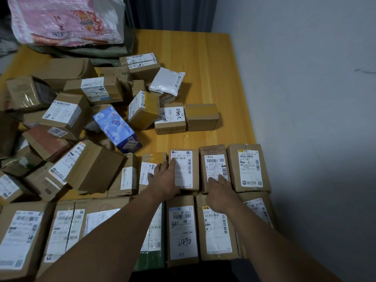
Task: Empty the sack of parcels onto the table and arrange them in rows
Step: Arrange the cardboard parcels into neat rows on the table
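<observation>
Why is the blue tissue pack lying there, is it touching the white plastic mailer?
Apart. The head view shows the blue tissue pack lying well below-left of the white plastic mailer, with a tilted cardboard box between them.

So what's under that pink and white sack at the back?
The pink and white woven sack lies on a heap of crumpled grey-green sacks, which rest on the wooden table. Anything beneath or inside them is covered.
</observation>
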`<state>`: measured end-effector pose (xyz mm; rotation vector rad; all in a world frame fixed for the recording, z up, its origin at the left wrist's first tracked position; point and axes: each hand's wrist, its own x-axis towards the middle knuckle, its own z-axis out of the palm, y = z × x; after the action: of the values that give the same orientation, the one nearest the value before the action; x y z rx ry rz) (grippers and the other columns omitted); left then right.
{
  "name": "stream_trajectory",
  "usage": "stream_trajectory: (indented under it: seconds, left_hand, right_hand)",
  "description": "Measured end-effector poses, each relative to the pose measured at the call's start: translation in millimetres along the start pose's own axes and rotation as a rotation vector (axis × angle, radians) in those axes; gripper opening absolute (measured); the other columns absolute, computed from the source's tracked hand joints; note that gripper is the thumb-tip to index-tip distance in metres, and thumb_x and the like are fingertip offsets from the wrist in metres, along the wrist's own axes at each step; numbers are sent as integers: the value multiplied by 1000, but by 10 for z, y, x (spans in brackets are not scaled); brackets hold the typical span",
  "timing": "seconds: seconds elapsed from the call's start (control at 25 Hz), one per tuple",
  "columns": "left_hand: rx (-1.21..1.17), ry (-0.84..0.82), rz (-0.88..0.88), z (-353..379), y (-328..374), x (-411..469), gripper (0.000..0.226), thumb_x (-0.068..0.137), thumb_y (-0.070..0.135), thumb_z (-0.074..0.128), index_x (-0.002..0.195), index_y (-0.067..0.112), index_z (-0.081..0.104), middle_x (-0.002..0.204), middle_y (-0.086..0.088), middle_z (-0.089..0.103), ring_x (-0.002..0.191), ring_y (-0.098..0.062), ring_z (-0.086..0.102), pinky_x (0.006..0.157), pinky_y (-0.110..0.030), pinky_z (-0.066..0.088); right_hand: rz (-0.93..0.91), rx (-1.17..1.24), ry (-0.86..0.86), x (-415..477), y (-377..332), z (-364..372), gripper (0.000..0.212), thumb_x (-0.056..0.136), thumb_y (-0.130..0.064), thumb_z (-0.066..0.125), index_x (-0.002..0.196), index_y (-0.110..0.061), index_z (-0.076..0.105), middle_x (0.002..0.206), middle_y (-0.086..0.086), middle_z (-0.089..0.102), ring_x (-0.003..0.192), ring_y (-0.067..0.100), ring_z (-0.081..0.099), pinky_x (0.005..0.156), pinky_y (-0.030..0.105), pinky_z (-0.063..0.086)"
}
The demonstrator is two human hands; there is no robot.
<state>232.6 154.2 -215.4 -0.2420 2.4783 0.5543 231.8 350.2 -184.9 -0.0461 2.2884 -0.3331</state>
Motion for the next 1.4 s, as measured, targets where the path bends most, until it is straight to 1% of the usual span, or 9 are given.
stream_trajectory:
  seconds: [0.16, 0.24, 0.36, 0.48, 0.6, 0.68, 1.12, 1.28, 1.4]
  left_hand:
    - [-31, 29, 0, 47, -11, -16, 113, 80, 31, 79, 159, 25, -2, 164, -5, 15, 151, -32, 10, 120, -61, 16]
    - [-47, 34, 12, 34, -8, -18, 111, 80, 32, 79, 159, 23, 1, 163, -6, 18, 151, -32, 12, 120, -61, 18]
    - [-88, 35, 10, 25, -40, -36, 106, 80, 36, 77, 159, 20, 8, 161, -7, 25, 148, -34, 18, 118, -58, 23]
    - [-108, 25, -8, 39, -85, -54, 94, 77, 35, 72, 155, 21, 21, 152, -10, 40, 141, -35, 31, 114, -57, 30]
    - [-129, 30, -33, 115, -145, -26, 80, 70, 29, 67, 143, 25, 34, 134, -8, 55, 128, -33, 47, 103, -57, 43]
    - [-118, 38, -35, 174, -160, -23, 75, 72, 25, 67, 142, 25, 38, 131, -7, 57, 124, -32, 50, 99, -57, 46]
    - [-211, 110, -129, 47, -229, -302, 46, 81, 3, 55, 126, 5, 50, 124, -16, 56, 121, -36, 48, 98, -44, 44]
    - [-243, 165, -164, -23, -303, -372, 39, 81, 3, 55, 120, 4, 53, 119, -18, 58, 118, -39, 51, 93, -42, 44]
    - [-258, 184, -212, -77, -335, -455, 49, 85, 0, 54, 134, 5, 49, 131, -18, 53, 128, -38, 44, 101, -44, 43]
  right_hand:
    - [-1, 32, -6, -31, -1, -9, 61, 95, -8, 46, 154, -13, 32, 168, 12, 0, 153, 34, 7, 117, 44, 27]
    - [-14, 48, 33, -45, 19, 3, 53, 93, -7, 46, 146, -11, 41, 164, 15, 13, 150, 35, 15, 114, 42, 31]
    - [-114, 16, 154, -80, 0, 57, 29, 89, -11, 53, 118, -10, 54, 128, 14, 49, 126, 34, 44, 92, 37, 46]
    - [-130, 11, 98, -160, -138, 135, 23, 88, -28, 63, 103, -13, 53, 99, 4, 59, 95, 26, 62, 74, 35, 54]
    - [-82, 0, 70, -169, -287, 312, 65, 86, -50, 68, 130, -11, 42, 110, 5, 67, 97, 25, 67, 68, 32, 48]
    - [-61, -5, 106, -162, -350, 453, 76, 85, -57, 67, 136, -9, 35, 114, 6, 68, 99, 26, 68, 66, 31, 44]
    - [31, 78, 154, -145, -319, 577, 85, 95, -55, 56, 152, -3, 22, 124, 10, 66, 115, 29, 63, 82, 37, 52]
    - [36, 42, 154, -164, -354, 574, 76, 97, -52, 51, 150, -4, 27, 120, 8, 68, 110, 28, 65, 78, 35, 50]
    - [44, 32, 176, -222, -411, 557, 73, 95, -54, 53, 146, -8, 28, 118, 7, 67, 105, 27, 65, 73, 34, 49]
